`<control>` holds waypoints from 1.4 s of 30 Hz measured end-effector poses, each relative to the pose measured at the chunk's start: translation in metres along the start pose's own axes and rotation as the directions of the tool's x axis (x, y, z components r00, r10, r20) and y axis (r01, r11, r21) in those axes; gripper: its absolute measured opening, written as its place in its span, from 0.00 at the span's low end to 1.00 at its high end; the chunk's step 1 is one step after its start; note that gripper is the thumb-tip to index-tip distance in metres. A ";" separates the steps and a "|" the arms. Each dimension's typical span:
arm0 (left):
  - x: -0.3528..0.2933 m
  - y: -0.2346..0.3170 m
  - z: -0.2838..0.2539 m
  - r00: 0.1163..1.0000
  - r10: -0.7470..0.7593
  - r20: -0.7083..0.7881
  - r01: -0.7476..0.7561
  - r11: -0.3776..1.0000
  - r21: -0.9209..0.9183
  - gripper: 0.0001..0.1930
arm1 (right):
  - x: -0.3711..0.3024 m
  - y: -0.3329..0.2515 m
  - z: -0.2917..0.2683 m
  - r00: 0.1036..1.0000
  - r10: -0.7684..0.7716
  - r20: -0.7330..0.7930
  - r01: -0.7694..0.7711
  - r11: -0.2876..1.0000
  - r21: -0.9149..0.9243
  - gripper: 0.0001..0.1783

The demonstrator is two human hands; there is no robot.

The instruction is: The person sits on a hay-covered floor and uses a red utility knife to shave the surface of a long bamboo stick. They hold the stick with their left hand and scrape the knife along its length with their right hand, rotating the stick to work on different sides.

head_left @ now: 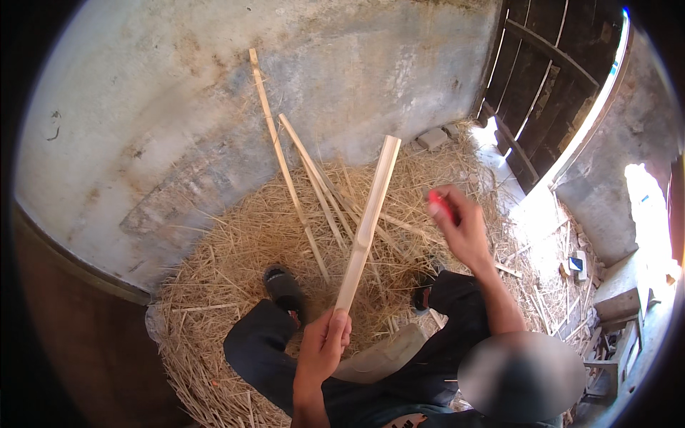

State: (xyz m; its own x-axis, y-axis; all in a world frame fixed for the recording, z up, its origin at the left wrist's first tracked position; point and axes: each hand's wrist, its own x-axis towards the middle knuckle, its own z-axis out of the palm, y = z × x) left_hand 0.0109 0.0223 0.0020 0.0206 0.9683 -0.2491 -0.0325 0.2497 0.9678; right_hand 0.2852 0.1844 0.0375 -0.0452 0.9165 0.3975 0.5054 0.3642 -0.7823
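1. Bamboo strip [367,228] slanted up and away from the person's left hand [325,344], which was wrapped firmly around its near end, the thumb laid along it.
2. Right of the strip and apart from it, the right hand [465,222] had its fingers curled on a small red object [441,207]; blur hid what kind it was.
3. The step in hand seemed to be handwork on the strip, with the left hand steadying it. Further contact would call for that firm hold and a leftward approach by the right hand, fingers clear of the strip's edges.
4. Dark trousers [258,339] lay either side of the strip's near end, with a shoe [285,291] to its left.
5. Straw [228,246] spread beneath the strip; loose strips [288,176] lay beyond it, to the left.
6. Past its far end stood a stained wall [321,50], and farther right, a dark door [571,89].
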 end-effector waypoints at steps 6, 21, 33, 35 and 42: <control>0.007 0.011 0.008 0.995 -0.002 0.098 0.006 0.999 -0.040 0.21 | -0.018 -0.012 0.015 0.962 -0.059 0.268 -0.038 0.939 0.342 0.20; 0.016 0.026 0.033 0.986 0.074 0.149 -0.077 0.997 0.013 0.20 | -0.027 -0.021 0.020 0.910 0.010 0.414 -0.236 0.833 0.500 0.10; 0.022 0.025 0.028 0.958 0.023 0.286 0.065 0.953 -0.295 0.28 | -0.028 -0.025 0.013 0.900 -0.077 0.429 -0.185 0.823 0.537 0.13; 0.021 0.029 0.029 0.966 -0.008 0.260 0.084 0.955 -0.283 0.30 | -0.026 -0.020 0.011 0.899 -0.115 0.422 -0.125 0.857 0.499 0.14; 0.009 0.036 0.031 0.995 0.025 0.094 -0.004 0.977 -0.215 0.28 | -0.030 -0.022 0.008 0.950 -0.232 0.207 0.135 0.909 0.395 0.17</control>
State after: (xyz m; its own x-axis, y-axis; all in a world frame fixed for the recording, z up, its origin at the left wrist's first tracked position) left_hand 0.0406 0.0393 0.0361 0.1140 0.9687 -0.2204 -0.2466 0.2425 0.9383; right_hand 0.2685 0.1505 0.0388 -0.3388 0.8211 0.4594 0.1133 0.5203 -0.8464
